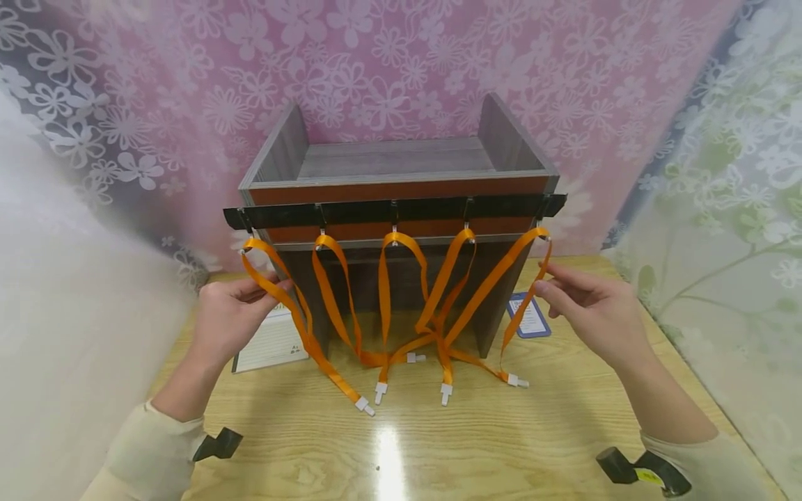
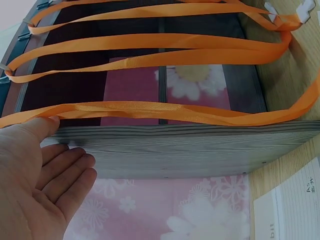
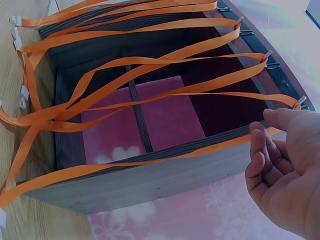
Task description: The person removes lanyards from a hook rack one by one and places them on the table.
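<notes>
Several orange lanyards (image 1: 383, 292) hang from hooks on a black strip (image 1: 432, 209) across the front of a grey wooden shelf unit (image 1: 395, 156). At the far left, my left hand (image 1: 228, 316) pinches the strap of the outermost lanyard (image 2: 150, 111), with its thumb on the band and the other fingers loosely extended. On the far right, my right hand (image 1: 592, 313) holds the strap of the rightmost lanyard (image 1: 521, 316) between thumb and index finger, just below its hook. White clips (image 1: 446, 394) at the lower ends lie on the wooden table, where some middle straps cross.
A blue-framed badge holder (image 1: 531, 316) lies right of the shelf unit. Lined paper (image 1: 269, 342) lies at its left, partly behind my left hand. Flowered pink cloth (image 1: 388, 62) hangs behind, and pale walls stand on both sides of the table (image 1: 313, 452).
</notes>
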Demonstrator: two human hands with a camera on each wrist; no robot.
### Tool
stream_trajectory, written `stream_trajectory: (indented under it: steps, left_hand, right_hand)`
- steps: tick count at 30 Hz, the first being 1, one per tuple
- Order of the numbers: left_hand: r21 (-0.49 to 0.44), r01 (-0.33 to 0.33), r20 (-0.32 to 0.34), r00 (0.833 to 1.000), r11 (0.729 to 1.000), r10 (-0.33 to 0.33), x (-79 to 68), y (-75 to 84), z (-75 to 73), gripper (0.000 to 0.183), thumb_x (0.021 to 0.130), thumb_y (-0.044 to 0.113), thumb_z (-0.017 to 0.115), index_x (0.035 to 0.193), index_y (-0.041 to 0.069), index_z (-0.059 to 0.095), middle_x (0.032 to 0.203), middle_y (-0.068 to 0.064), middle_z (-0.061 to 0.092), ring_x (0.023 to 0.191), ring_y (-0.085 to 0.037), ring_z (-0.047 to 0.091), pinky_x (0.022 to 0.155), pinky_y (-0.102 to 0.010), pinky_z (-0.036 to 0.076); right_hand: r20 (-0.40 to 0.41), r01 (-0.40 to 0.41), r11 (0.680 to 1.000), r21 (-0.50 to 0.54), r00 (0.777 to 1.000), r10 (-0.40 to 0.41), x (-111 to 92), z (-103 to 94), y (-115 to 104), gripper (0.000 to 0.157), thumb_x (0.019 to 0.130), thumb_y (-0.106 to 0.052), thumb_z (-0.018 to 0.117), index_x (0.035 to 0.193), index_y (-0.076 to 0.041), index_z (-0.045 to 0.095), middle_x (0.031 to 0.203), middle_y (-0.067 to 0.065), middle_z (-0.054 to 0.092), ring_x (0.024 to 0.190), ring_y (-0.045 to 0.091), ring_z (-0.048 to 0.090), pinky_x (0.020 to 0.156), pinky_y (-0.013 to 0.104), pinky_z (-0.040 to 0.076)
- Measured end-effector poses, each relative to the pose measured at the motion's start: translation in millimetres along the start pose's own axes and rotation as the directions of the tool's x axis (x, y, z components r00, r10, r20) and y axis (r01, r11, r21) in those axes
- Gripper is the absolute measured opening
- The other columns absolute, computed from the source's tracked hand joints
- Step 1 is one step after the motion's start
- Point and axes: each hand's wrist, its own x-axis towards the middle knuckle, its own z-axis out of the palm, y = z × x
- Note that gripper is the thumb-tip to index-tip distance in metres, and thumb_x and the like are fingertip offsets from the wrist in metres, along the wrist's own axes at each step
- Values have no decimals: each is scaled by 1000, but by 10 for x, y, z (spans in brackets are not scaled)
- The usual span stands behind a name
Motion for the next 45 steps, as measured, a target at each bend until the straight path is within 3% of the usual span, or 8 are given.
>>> stream_trajectory:
  steps: [4,7,13,26,31,38,45]
  left_hand:
    - [-6,-47,-30,998,999,47,9,-15,16,22,86,19,80,96,0,80,86,-14,78,70,23,60,63,-7,51]
    - [-28,-34,-29,999,999,34,2,-10,23,23,85,19,81,98,-1,80,88,-15,78,71,22,61,64,-8,51]
    - [-17,17,-23,1000,1000,-17,-6,10,36,27,86,23,81,100,1,80,93,-14,78,71,23,59,63,-8,52]
    - [31,-55,-91,994,998,57,55,26,85,20,81,22,85,90,5,82,77,-10,77,63,24,56,55,-11,48]
    - [13,-33,-84,996,999,34,45,46,87,22,82,23,84,92,4,82,79,-11,77,64,25,57,57,-10,50]
    - [22,26,-81,996,999,-24,34,53,74,22,86,27,81,94,7,82,81,-10,78,65,21,57,59,-12,49]
    - [11,11,-86,996,1000,-10,19,46,99,23,86,28,80,91,6,82,80,-11,78,64,22,57,58,-11,50]
  right_hand:
    - [1,35,999,19,999,-35,20,58,-7,33,91,-8,73,122,2,70,85,-9,76,60,5,66,53,18,50]
    - [9,47,998,45,999,-47,30,98,-21,31,90,-7,74,119,4,71,82,-6,76,60,5,65,55,18,50]
    - [32,50,996,69,998,-53,60,159,-45,26,90,-4,73,116,3,73,81,-18,74,59,6,63,51,21,46]
    - [31,-25,998,62,999,23,110,266,-159,23,92,-15,74,109,0,75,78,-19,74,61,10,64,48,24,43]
    - [32,-44,996,75,999,42,127,339,-177,21,92,-18,74,104,-1,76,78,-12,74,60,12,63,47,25,44]
    - [-21,-58,998,-11,998,58,169,459,-224,24,91,-34,74,90,-10,78,62,-8,66,52,12,53,38,30,32]
    - [-43,-72,996,47,996,74,170,489,-220,28,93,-31,72,84,-5,76,65,-3,69,54,15,62,44,26,46]
